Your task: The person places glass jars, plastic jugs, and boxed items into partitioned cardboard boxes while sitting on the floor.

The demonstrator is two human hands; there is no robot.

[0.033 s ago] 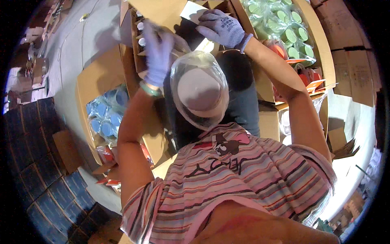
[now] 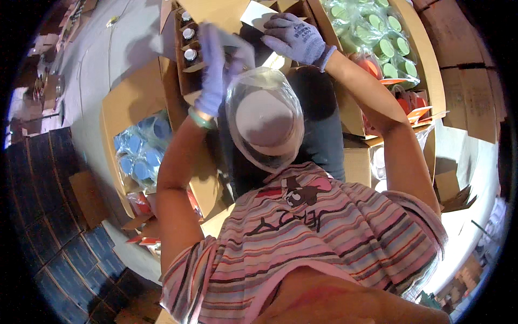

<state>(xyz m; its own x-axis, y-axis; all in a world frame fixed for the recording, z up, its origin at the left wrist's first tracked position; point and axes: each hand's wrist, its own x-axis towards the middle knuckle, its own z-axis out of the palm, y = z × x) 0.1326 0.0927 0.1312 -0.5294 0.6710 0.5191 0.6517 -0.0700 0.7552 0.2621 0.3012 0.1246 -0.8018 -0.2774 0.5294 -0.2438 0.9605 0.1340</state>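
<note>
My left hand (image 2: 216,67), in a pale purple knit glove, is smeared by motion beside a divided carton. Its long fingers point away from me, but whether they hold anything is unclear. Several bottles with white caps (image 2: 190,54) stand in that carton just left of the hand. My right hand (image 2: 297,39), gloved alike, grips the side of a white box (image 2: 258,16) with a dark inside; its fingertips are partly hidden. Between my forearms, over my lap, sits a round white-topped thing (image 2: 263,120) wrapped in clear plastic.
On the right, an open carton (image 2: 426,59) holds bagged green-capped items (image 2: 386,47). At left, another carton (image 2: 135,89) holds bagged blue-capped items (image 2: 141,148). Red and white packages (image 2: 415,110) lie near the right carton. Dark stacked boxes (image 2: 48,200) stand at far left.
My left hand has shifted slightly right, showing more of the white-capped bottles. My right hand and the white box are almost unmoved.
</note>
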